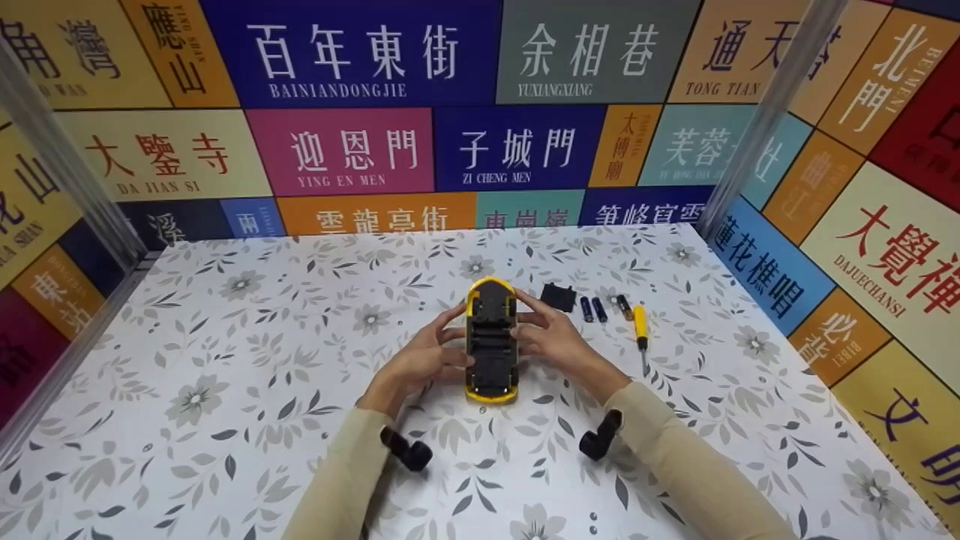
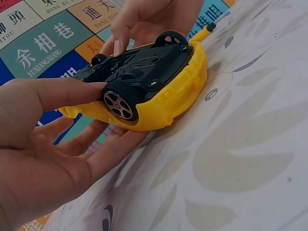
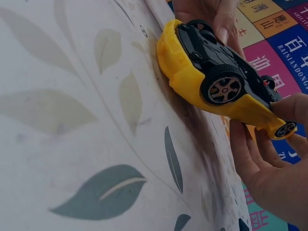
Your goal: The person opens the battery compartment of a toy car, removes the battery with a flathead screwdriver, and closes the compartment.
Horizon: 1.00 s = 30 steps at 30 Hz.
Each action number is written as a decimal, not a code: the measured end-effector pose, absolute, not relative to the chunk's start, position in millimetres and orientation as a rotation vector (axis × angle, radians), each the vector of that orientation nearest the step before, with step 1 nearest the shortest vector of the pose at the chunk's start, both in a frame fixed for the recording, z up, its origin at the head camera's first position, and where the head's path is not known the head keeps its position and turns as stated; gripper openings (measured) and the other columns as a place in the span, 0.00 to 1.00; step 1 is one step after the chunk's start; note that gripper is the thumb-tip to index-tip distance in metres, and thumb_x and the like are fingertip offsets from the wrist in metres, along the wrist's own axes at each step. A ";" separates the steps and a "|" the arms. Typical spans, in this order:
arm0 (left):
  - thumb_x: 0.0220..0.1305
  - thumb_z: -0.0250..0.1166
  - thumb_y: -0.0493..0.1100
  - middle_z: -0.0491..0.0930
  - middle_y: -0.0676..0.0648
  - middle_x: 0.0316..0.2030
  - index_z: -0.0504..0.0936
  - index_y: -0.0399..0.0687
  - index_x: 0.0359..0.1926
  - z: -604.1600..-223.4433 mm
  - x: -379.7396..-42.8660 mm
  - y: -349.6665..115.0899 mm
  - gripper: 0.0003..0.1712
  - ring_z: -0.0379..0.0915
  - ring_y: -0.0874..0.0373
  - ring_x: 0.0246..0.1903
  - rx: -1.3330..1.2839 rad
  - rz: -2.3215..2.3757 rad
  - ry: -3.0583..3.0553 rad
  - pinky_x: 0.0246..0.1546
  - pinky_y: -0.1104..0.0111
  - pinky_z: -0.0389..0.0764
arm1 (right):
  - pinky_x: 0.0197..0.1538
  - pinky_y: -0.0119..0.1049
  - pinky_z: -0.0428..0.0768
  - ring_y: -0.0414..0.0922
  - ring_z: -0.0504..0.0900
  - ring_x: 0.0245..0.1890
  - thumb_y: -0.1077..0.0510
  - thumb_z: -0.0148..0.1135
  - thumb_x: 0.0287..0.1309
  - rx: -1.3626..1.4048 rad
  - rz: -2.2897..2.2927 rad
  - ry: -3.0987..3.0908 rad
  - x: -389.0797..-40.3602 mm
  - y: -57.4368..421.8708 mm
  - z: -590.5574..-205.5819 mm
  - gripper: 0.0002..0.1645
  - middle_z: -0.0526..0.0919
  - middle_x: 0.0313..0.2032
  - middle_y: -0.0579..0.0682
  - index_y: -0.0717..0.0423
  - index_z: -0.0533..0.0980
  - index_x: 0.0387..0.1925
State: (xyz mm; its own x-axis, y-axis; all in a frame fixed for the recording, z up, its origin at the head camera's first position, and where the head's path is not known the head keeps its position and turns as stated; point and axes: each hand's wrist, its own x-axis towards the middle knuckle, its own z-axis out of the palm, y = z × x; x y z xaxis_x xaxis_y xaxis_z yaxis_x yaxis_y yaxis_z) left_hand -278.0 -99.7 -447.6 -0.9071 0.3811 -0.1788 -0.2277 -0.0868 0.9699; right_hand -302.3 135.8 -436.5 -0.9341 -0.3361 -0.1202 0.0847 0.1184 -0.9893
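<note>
A yellow toy car (image 1: 491,394) is held underside up between both hands, its black base facing the head camera. My left hand (image 1: 420,358) grips one side, with the thumb on the base by a wheel (image 2: 119,102) and the other fingers beneath the yellow body. From the opposite side my right hand (image 1: 556,343) holds it too, its thumb on the base edge and fingers under the body (image 3: 195,86). A slotted recess (image 1: 491,334) shows across the middle of the base. Whether the car's lower end touches the table cannot be told.
Right of the car lie a black plastic cover (image 1: 559,297), two dark blue batteries (image 1: 592,309), another dark battery (image 1: 624,306) with a gold-coloured end and a yellow-handled screwdriver (image 1: 640,326). A flowered cloth (image 1: 262,315) covers the table. Sign-printed panels (image 1: 337,150) surround it.
</note>
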 end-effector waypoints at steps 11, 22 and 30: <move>0.52 0.59 0.20 0.72 0.37 0.66 0.53 0.57 0.78 -455.7 -278.0 -100.7 0.56 0.80 0.50 0.49 0.077 2.120 1.735 0.49 0.57 0.87 | 0.54 0.47 0.87 0.55 0.84 0.54 0.59 0.60 0.69 -0.321 -1.709 2.262 -314.0 142.3 -430.0 0.36 0.72 0.67 0.63 0.47 0.63 0.75; 0.53 0.57 0.18 0.69 0.34 0.67 0.50 0.55 0.79 -455.2 -279.7 -100.9 0.56 0.78 0.47 0.53 0.080 2.116 1.697 0.54 0.52 0.85 | 0.57 0.48 0.83 0.56 0.80 0.57 0.58 0.58 0.69 -0.429 -1.403 2.604 -334.2 165.5 -411.1 0.28 0.77 0.61 0.63 0.56 0.70 0.69; 0.54 0.56 0.17 0.69 0.34 0.66 0.50 0.55 0.79 -455.6 -279.7 -100.6 0.56 0.79 0.49 0.49 0.098 2.129 1.671 0.51 0.53 0.86 | 0.62 0.55 0.79 0.60 0.78 0.57 0.61 0.57 0.68 -0.583 -0.941 2.896 -352.4 175.2 -404.7 0.27 0.78 0.57 0.66 0.63 0.71 0.67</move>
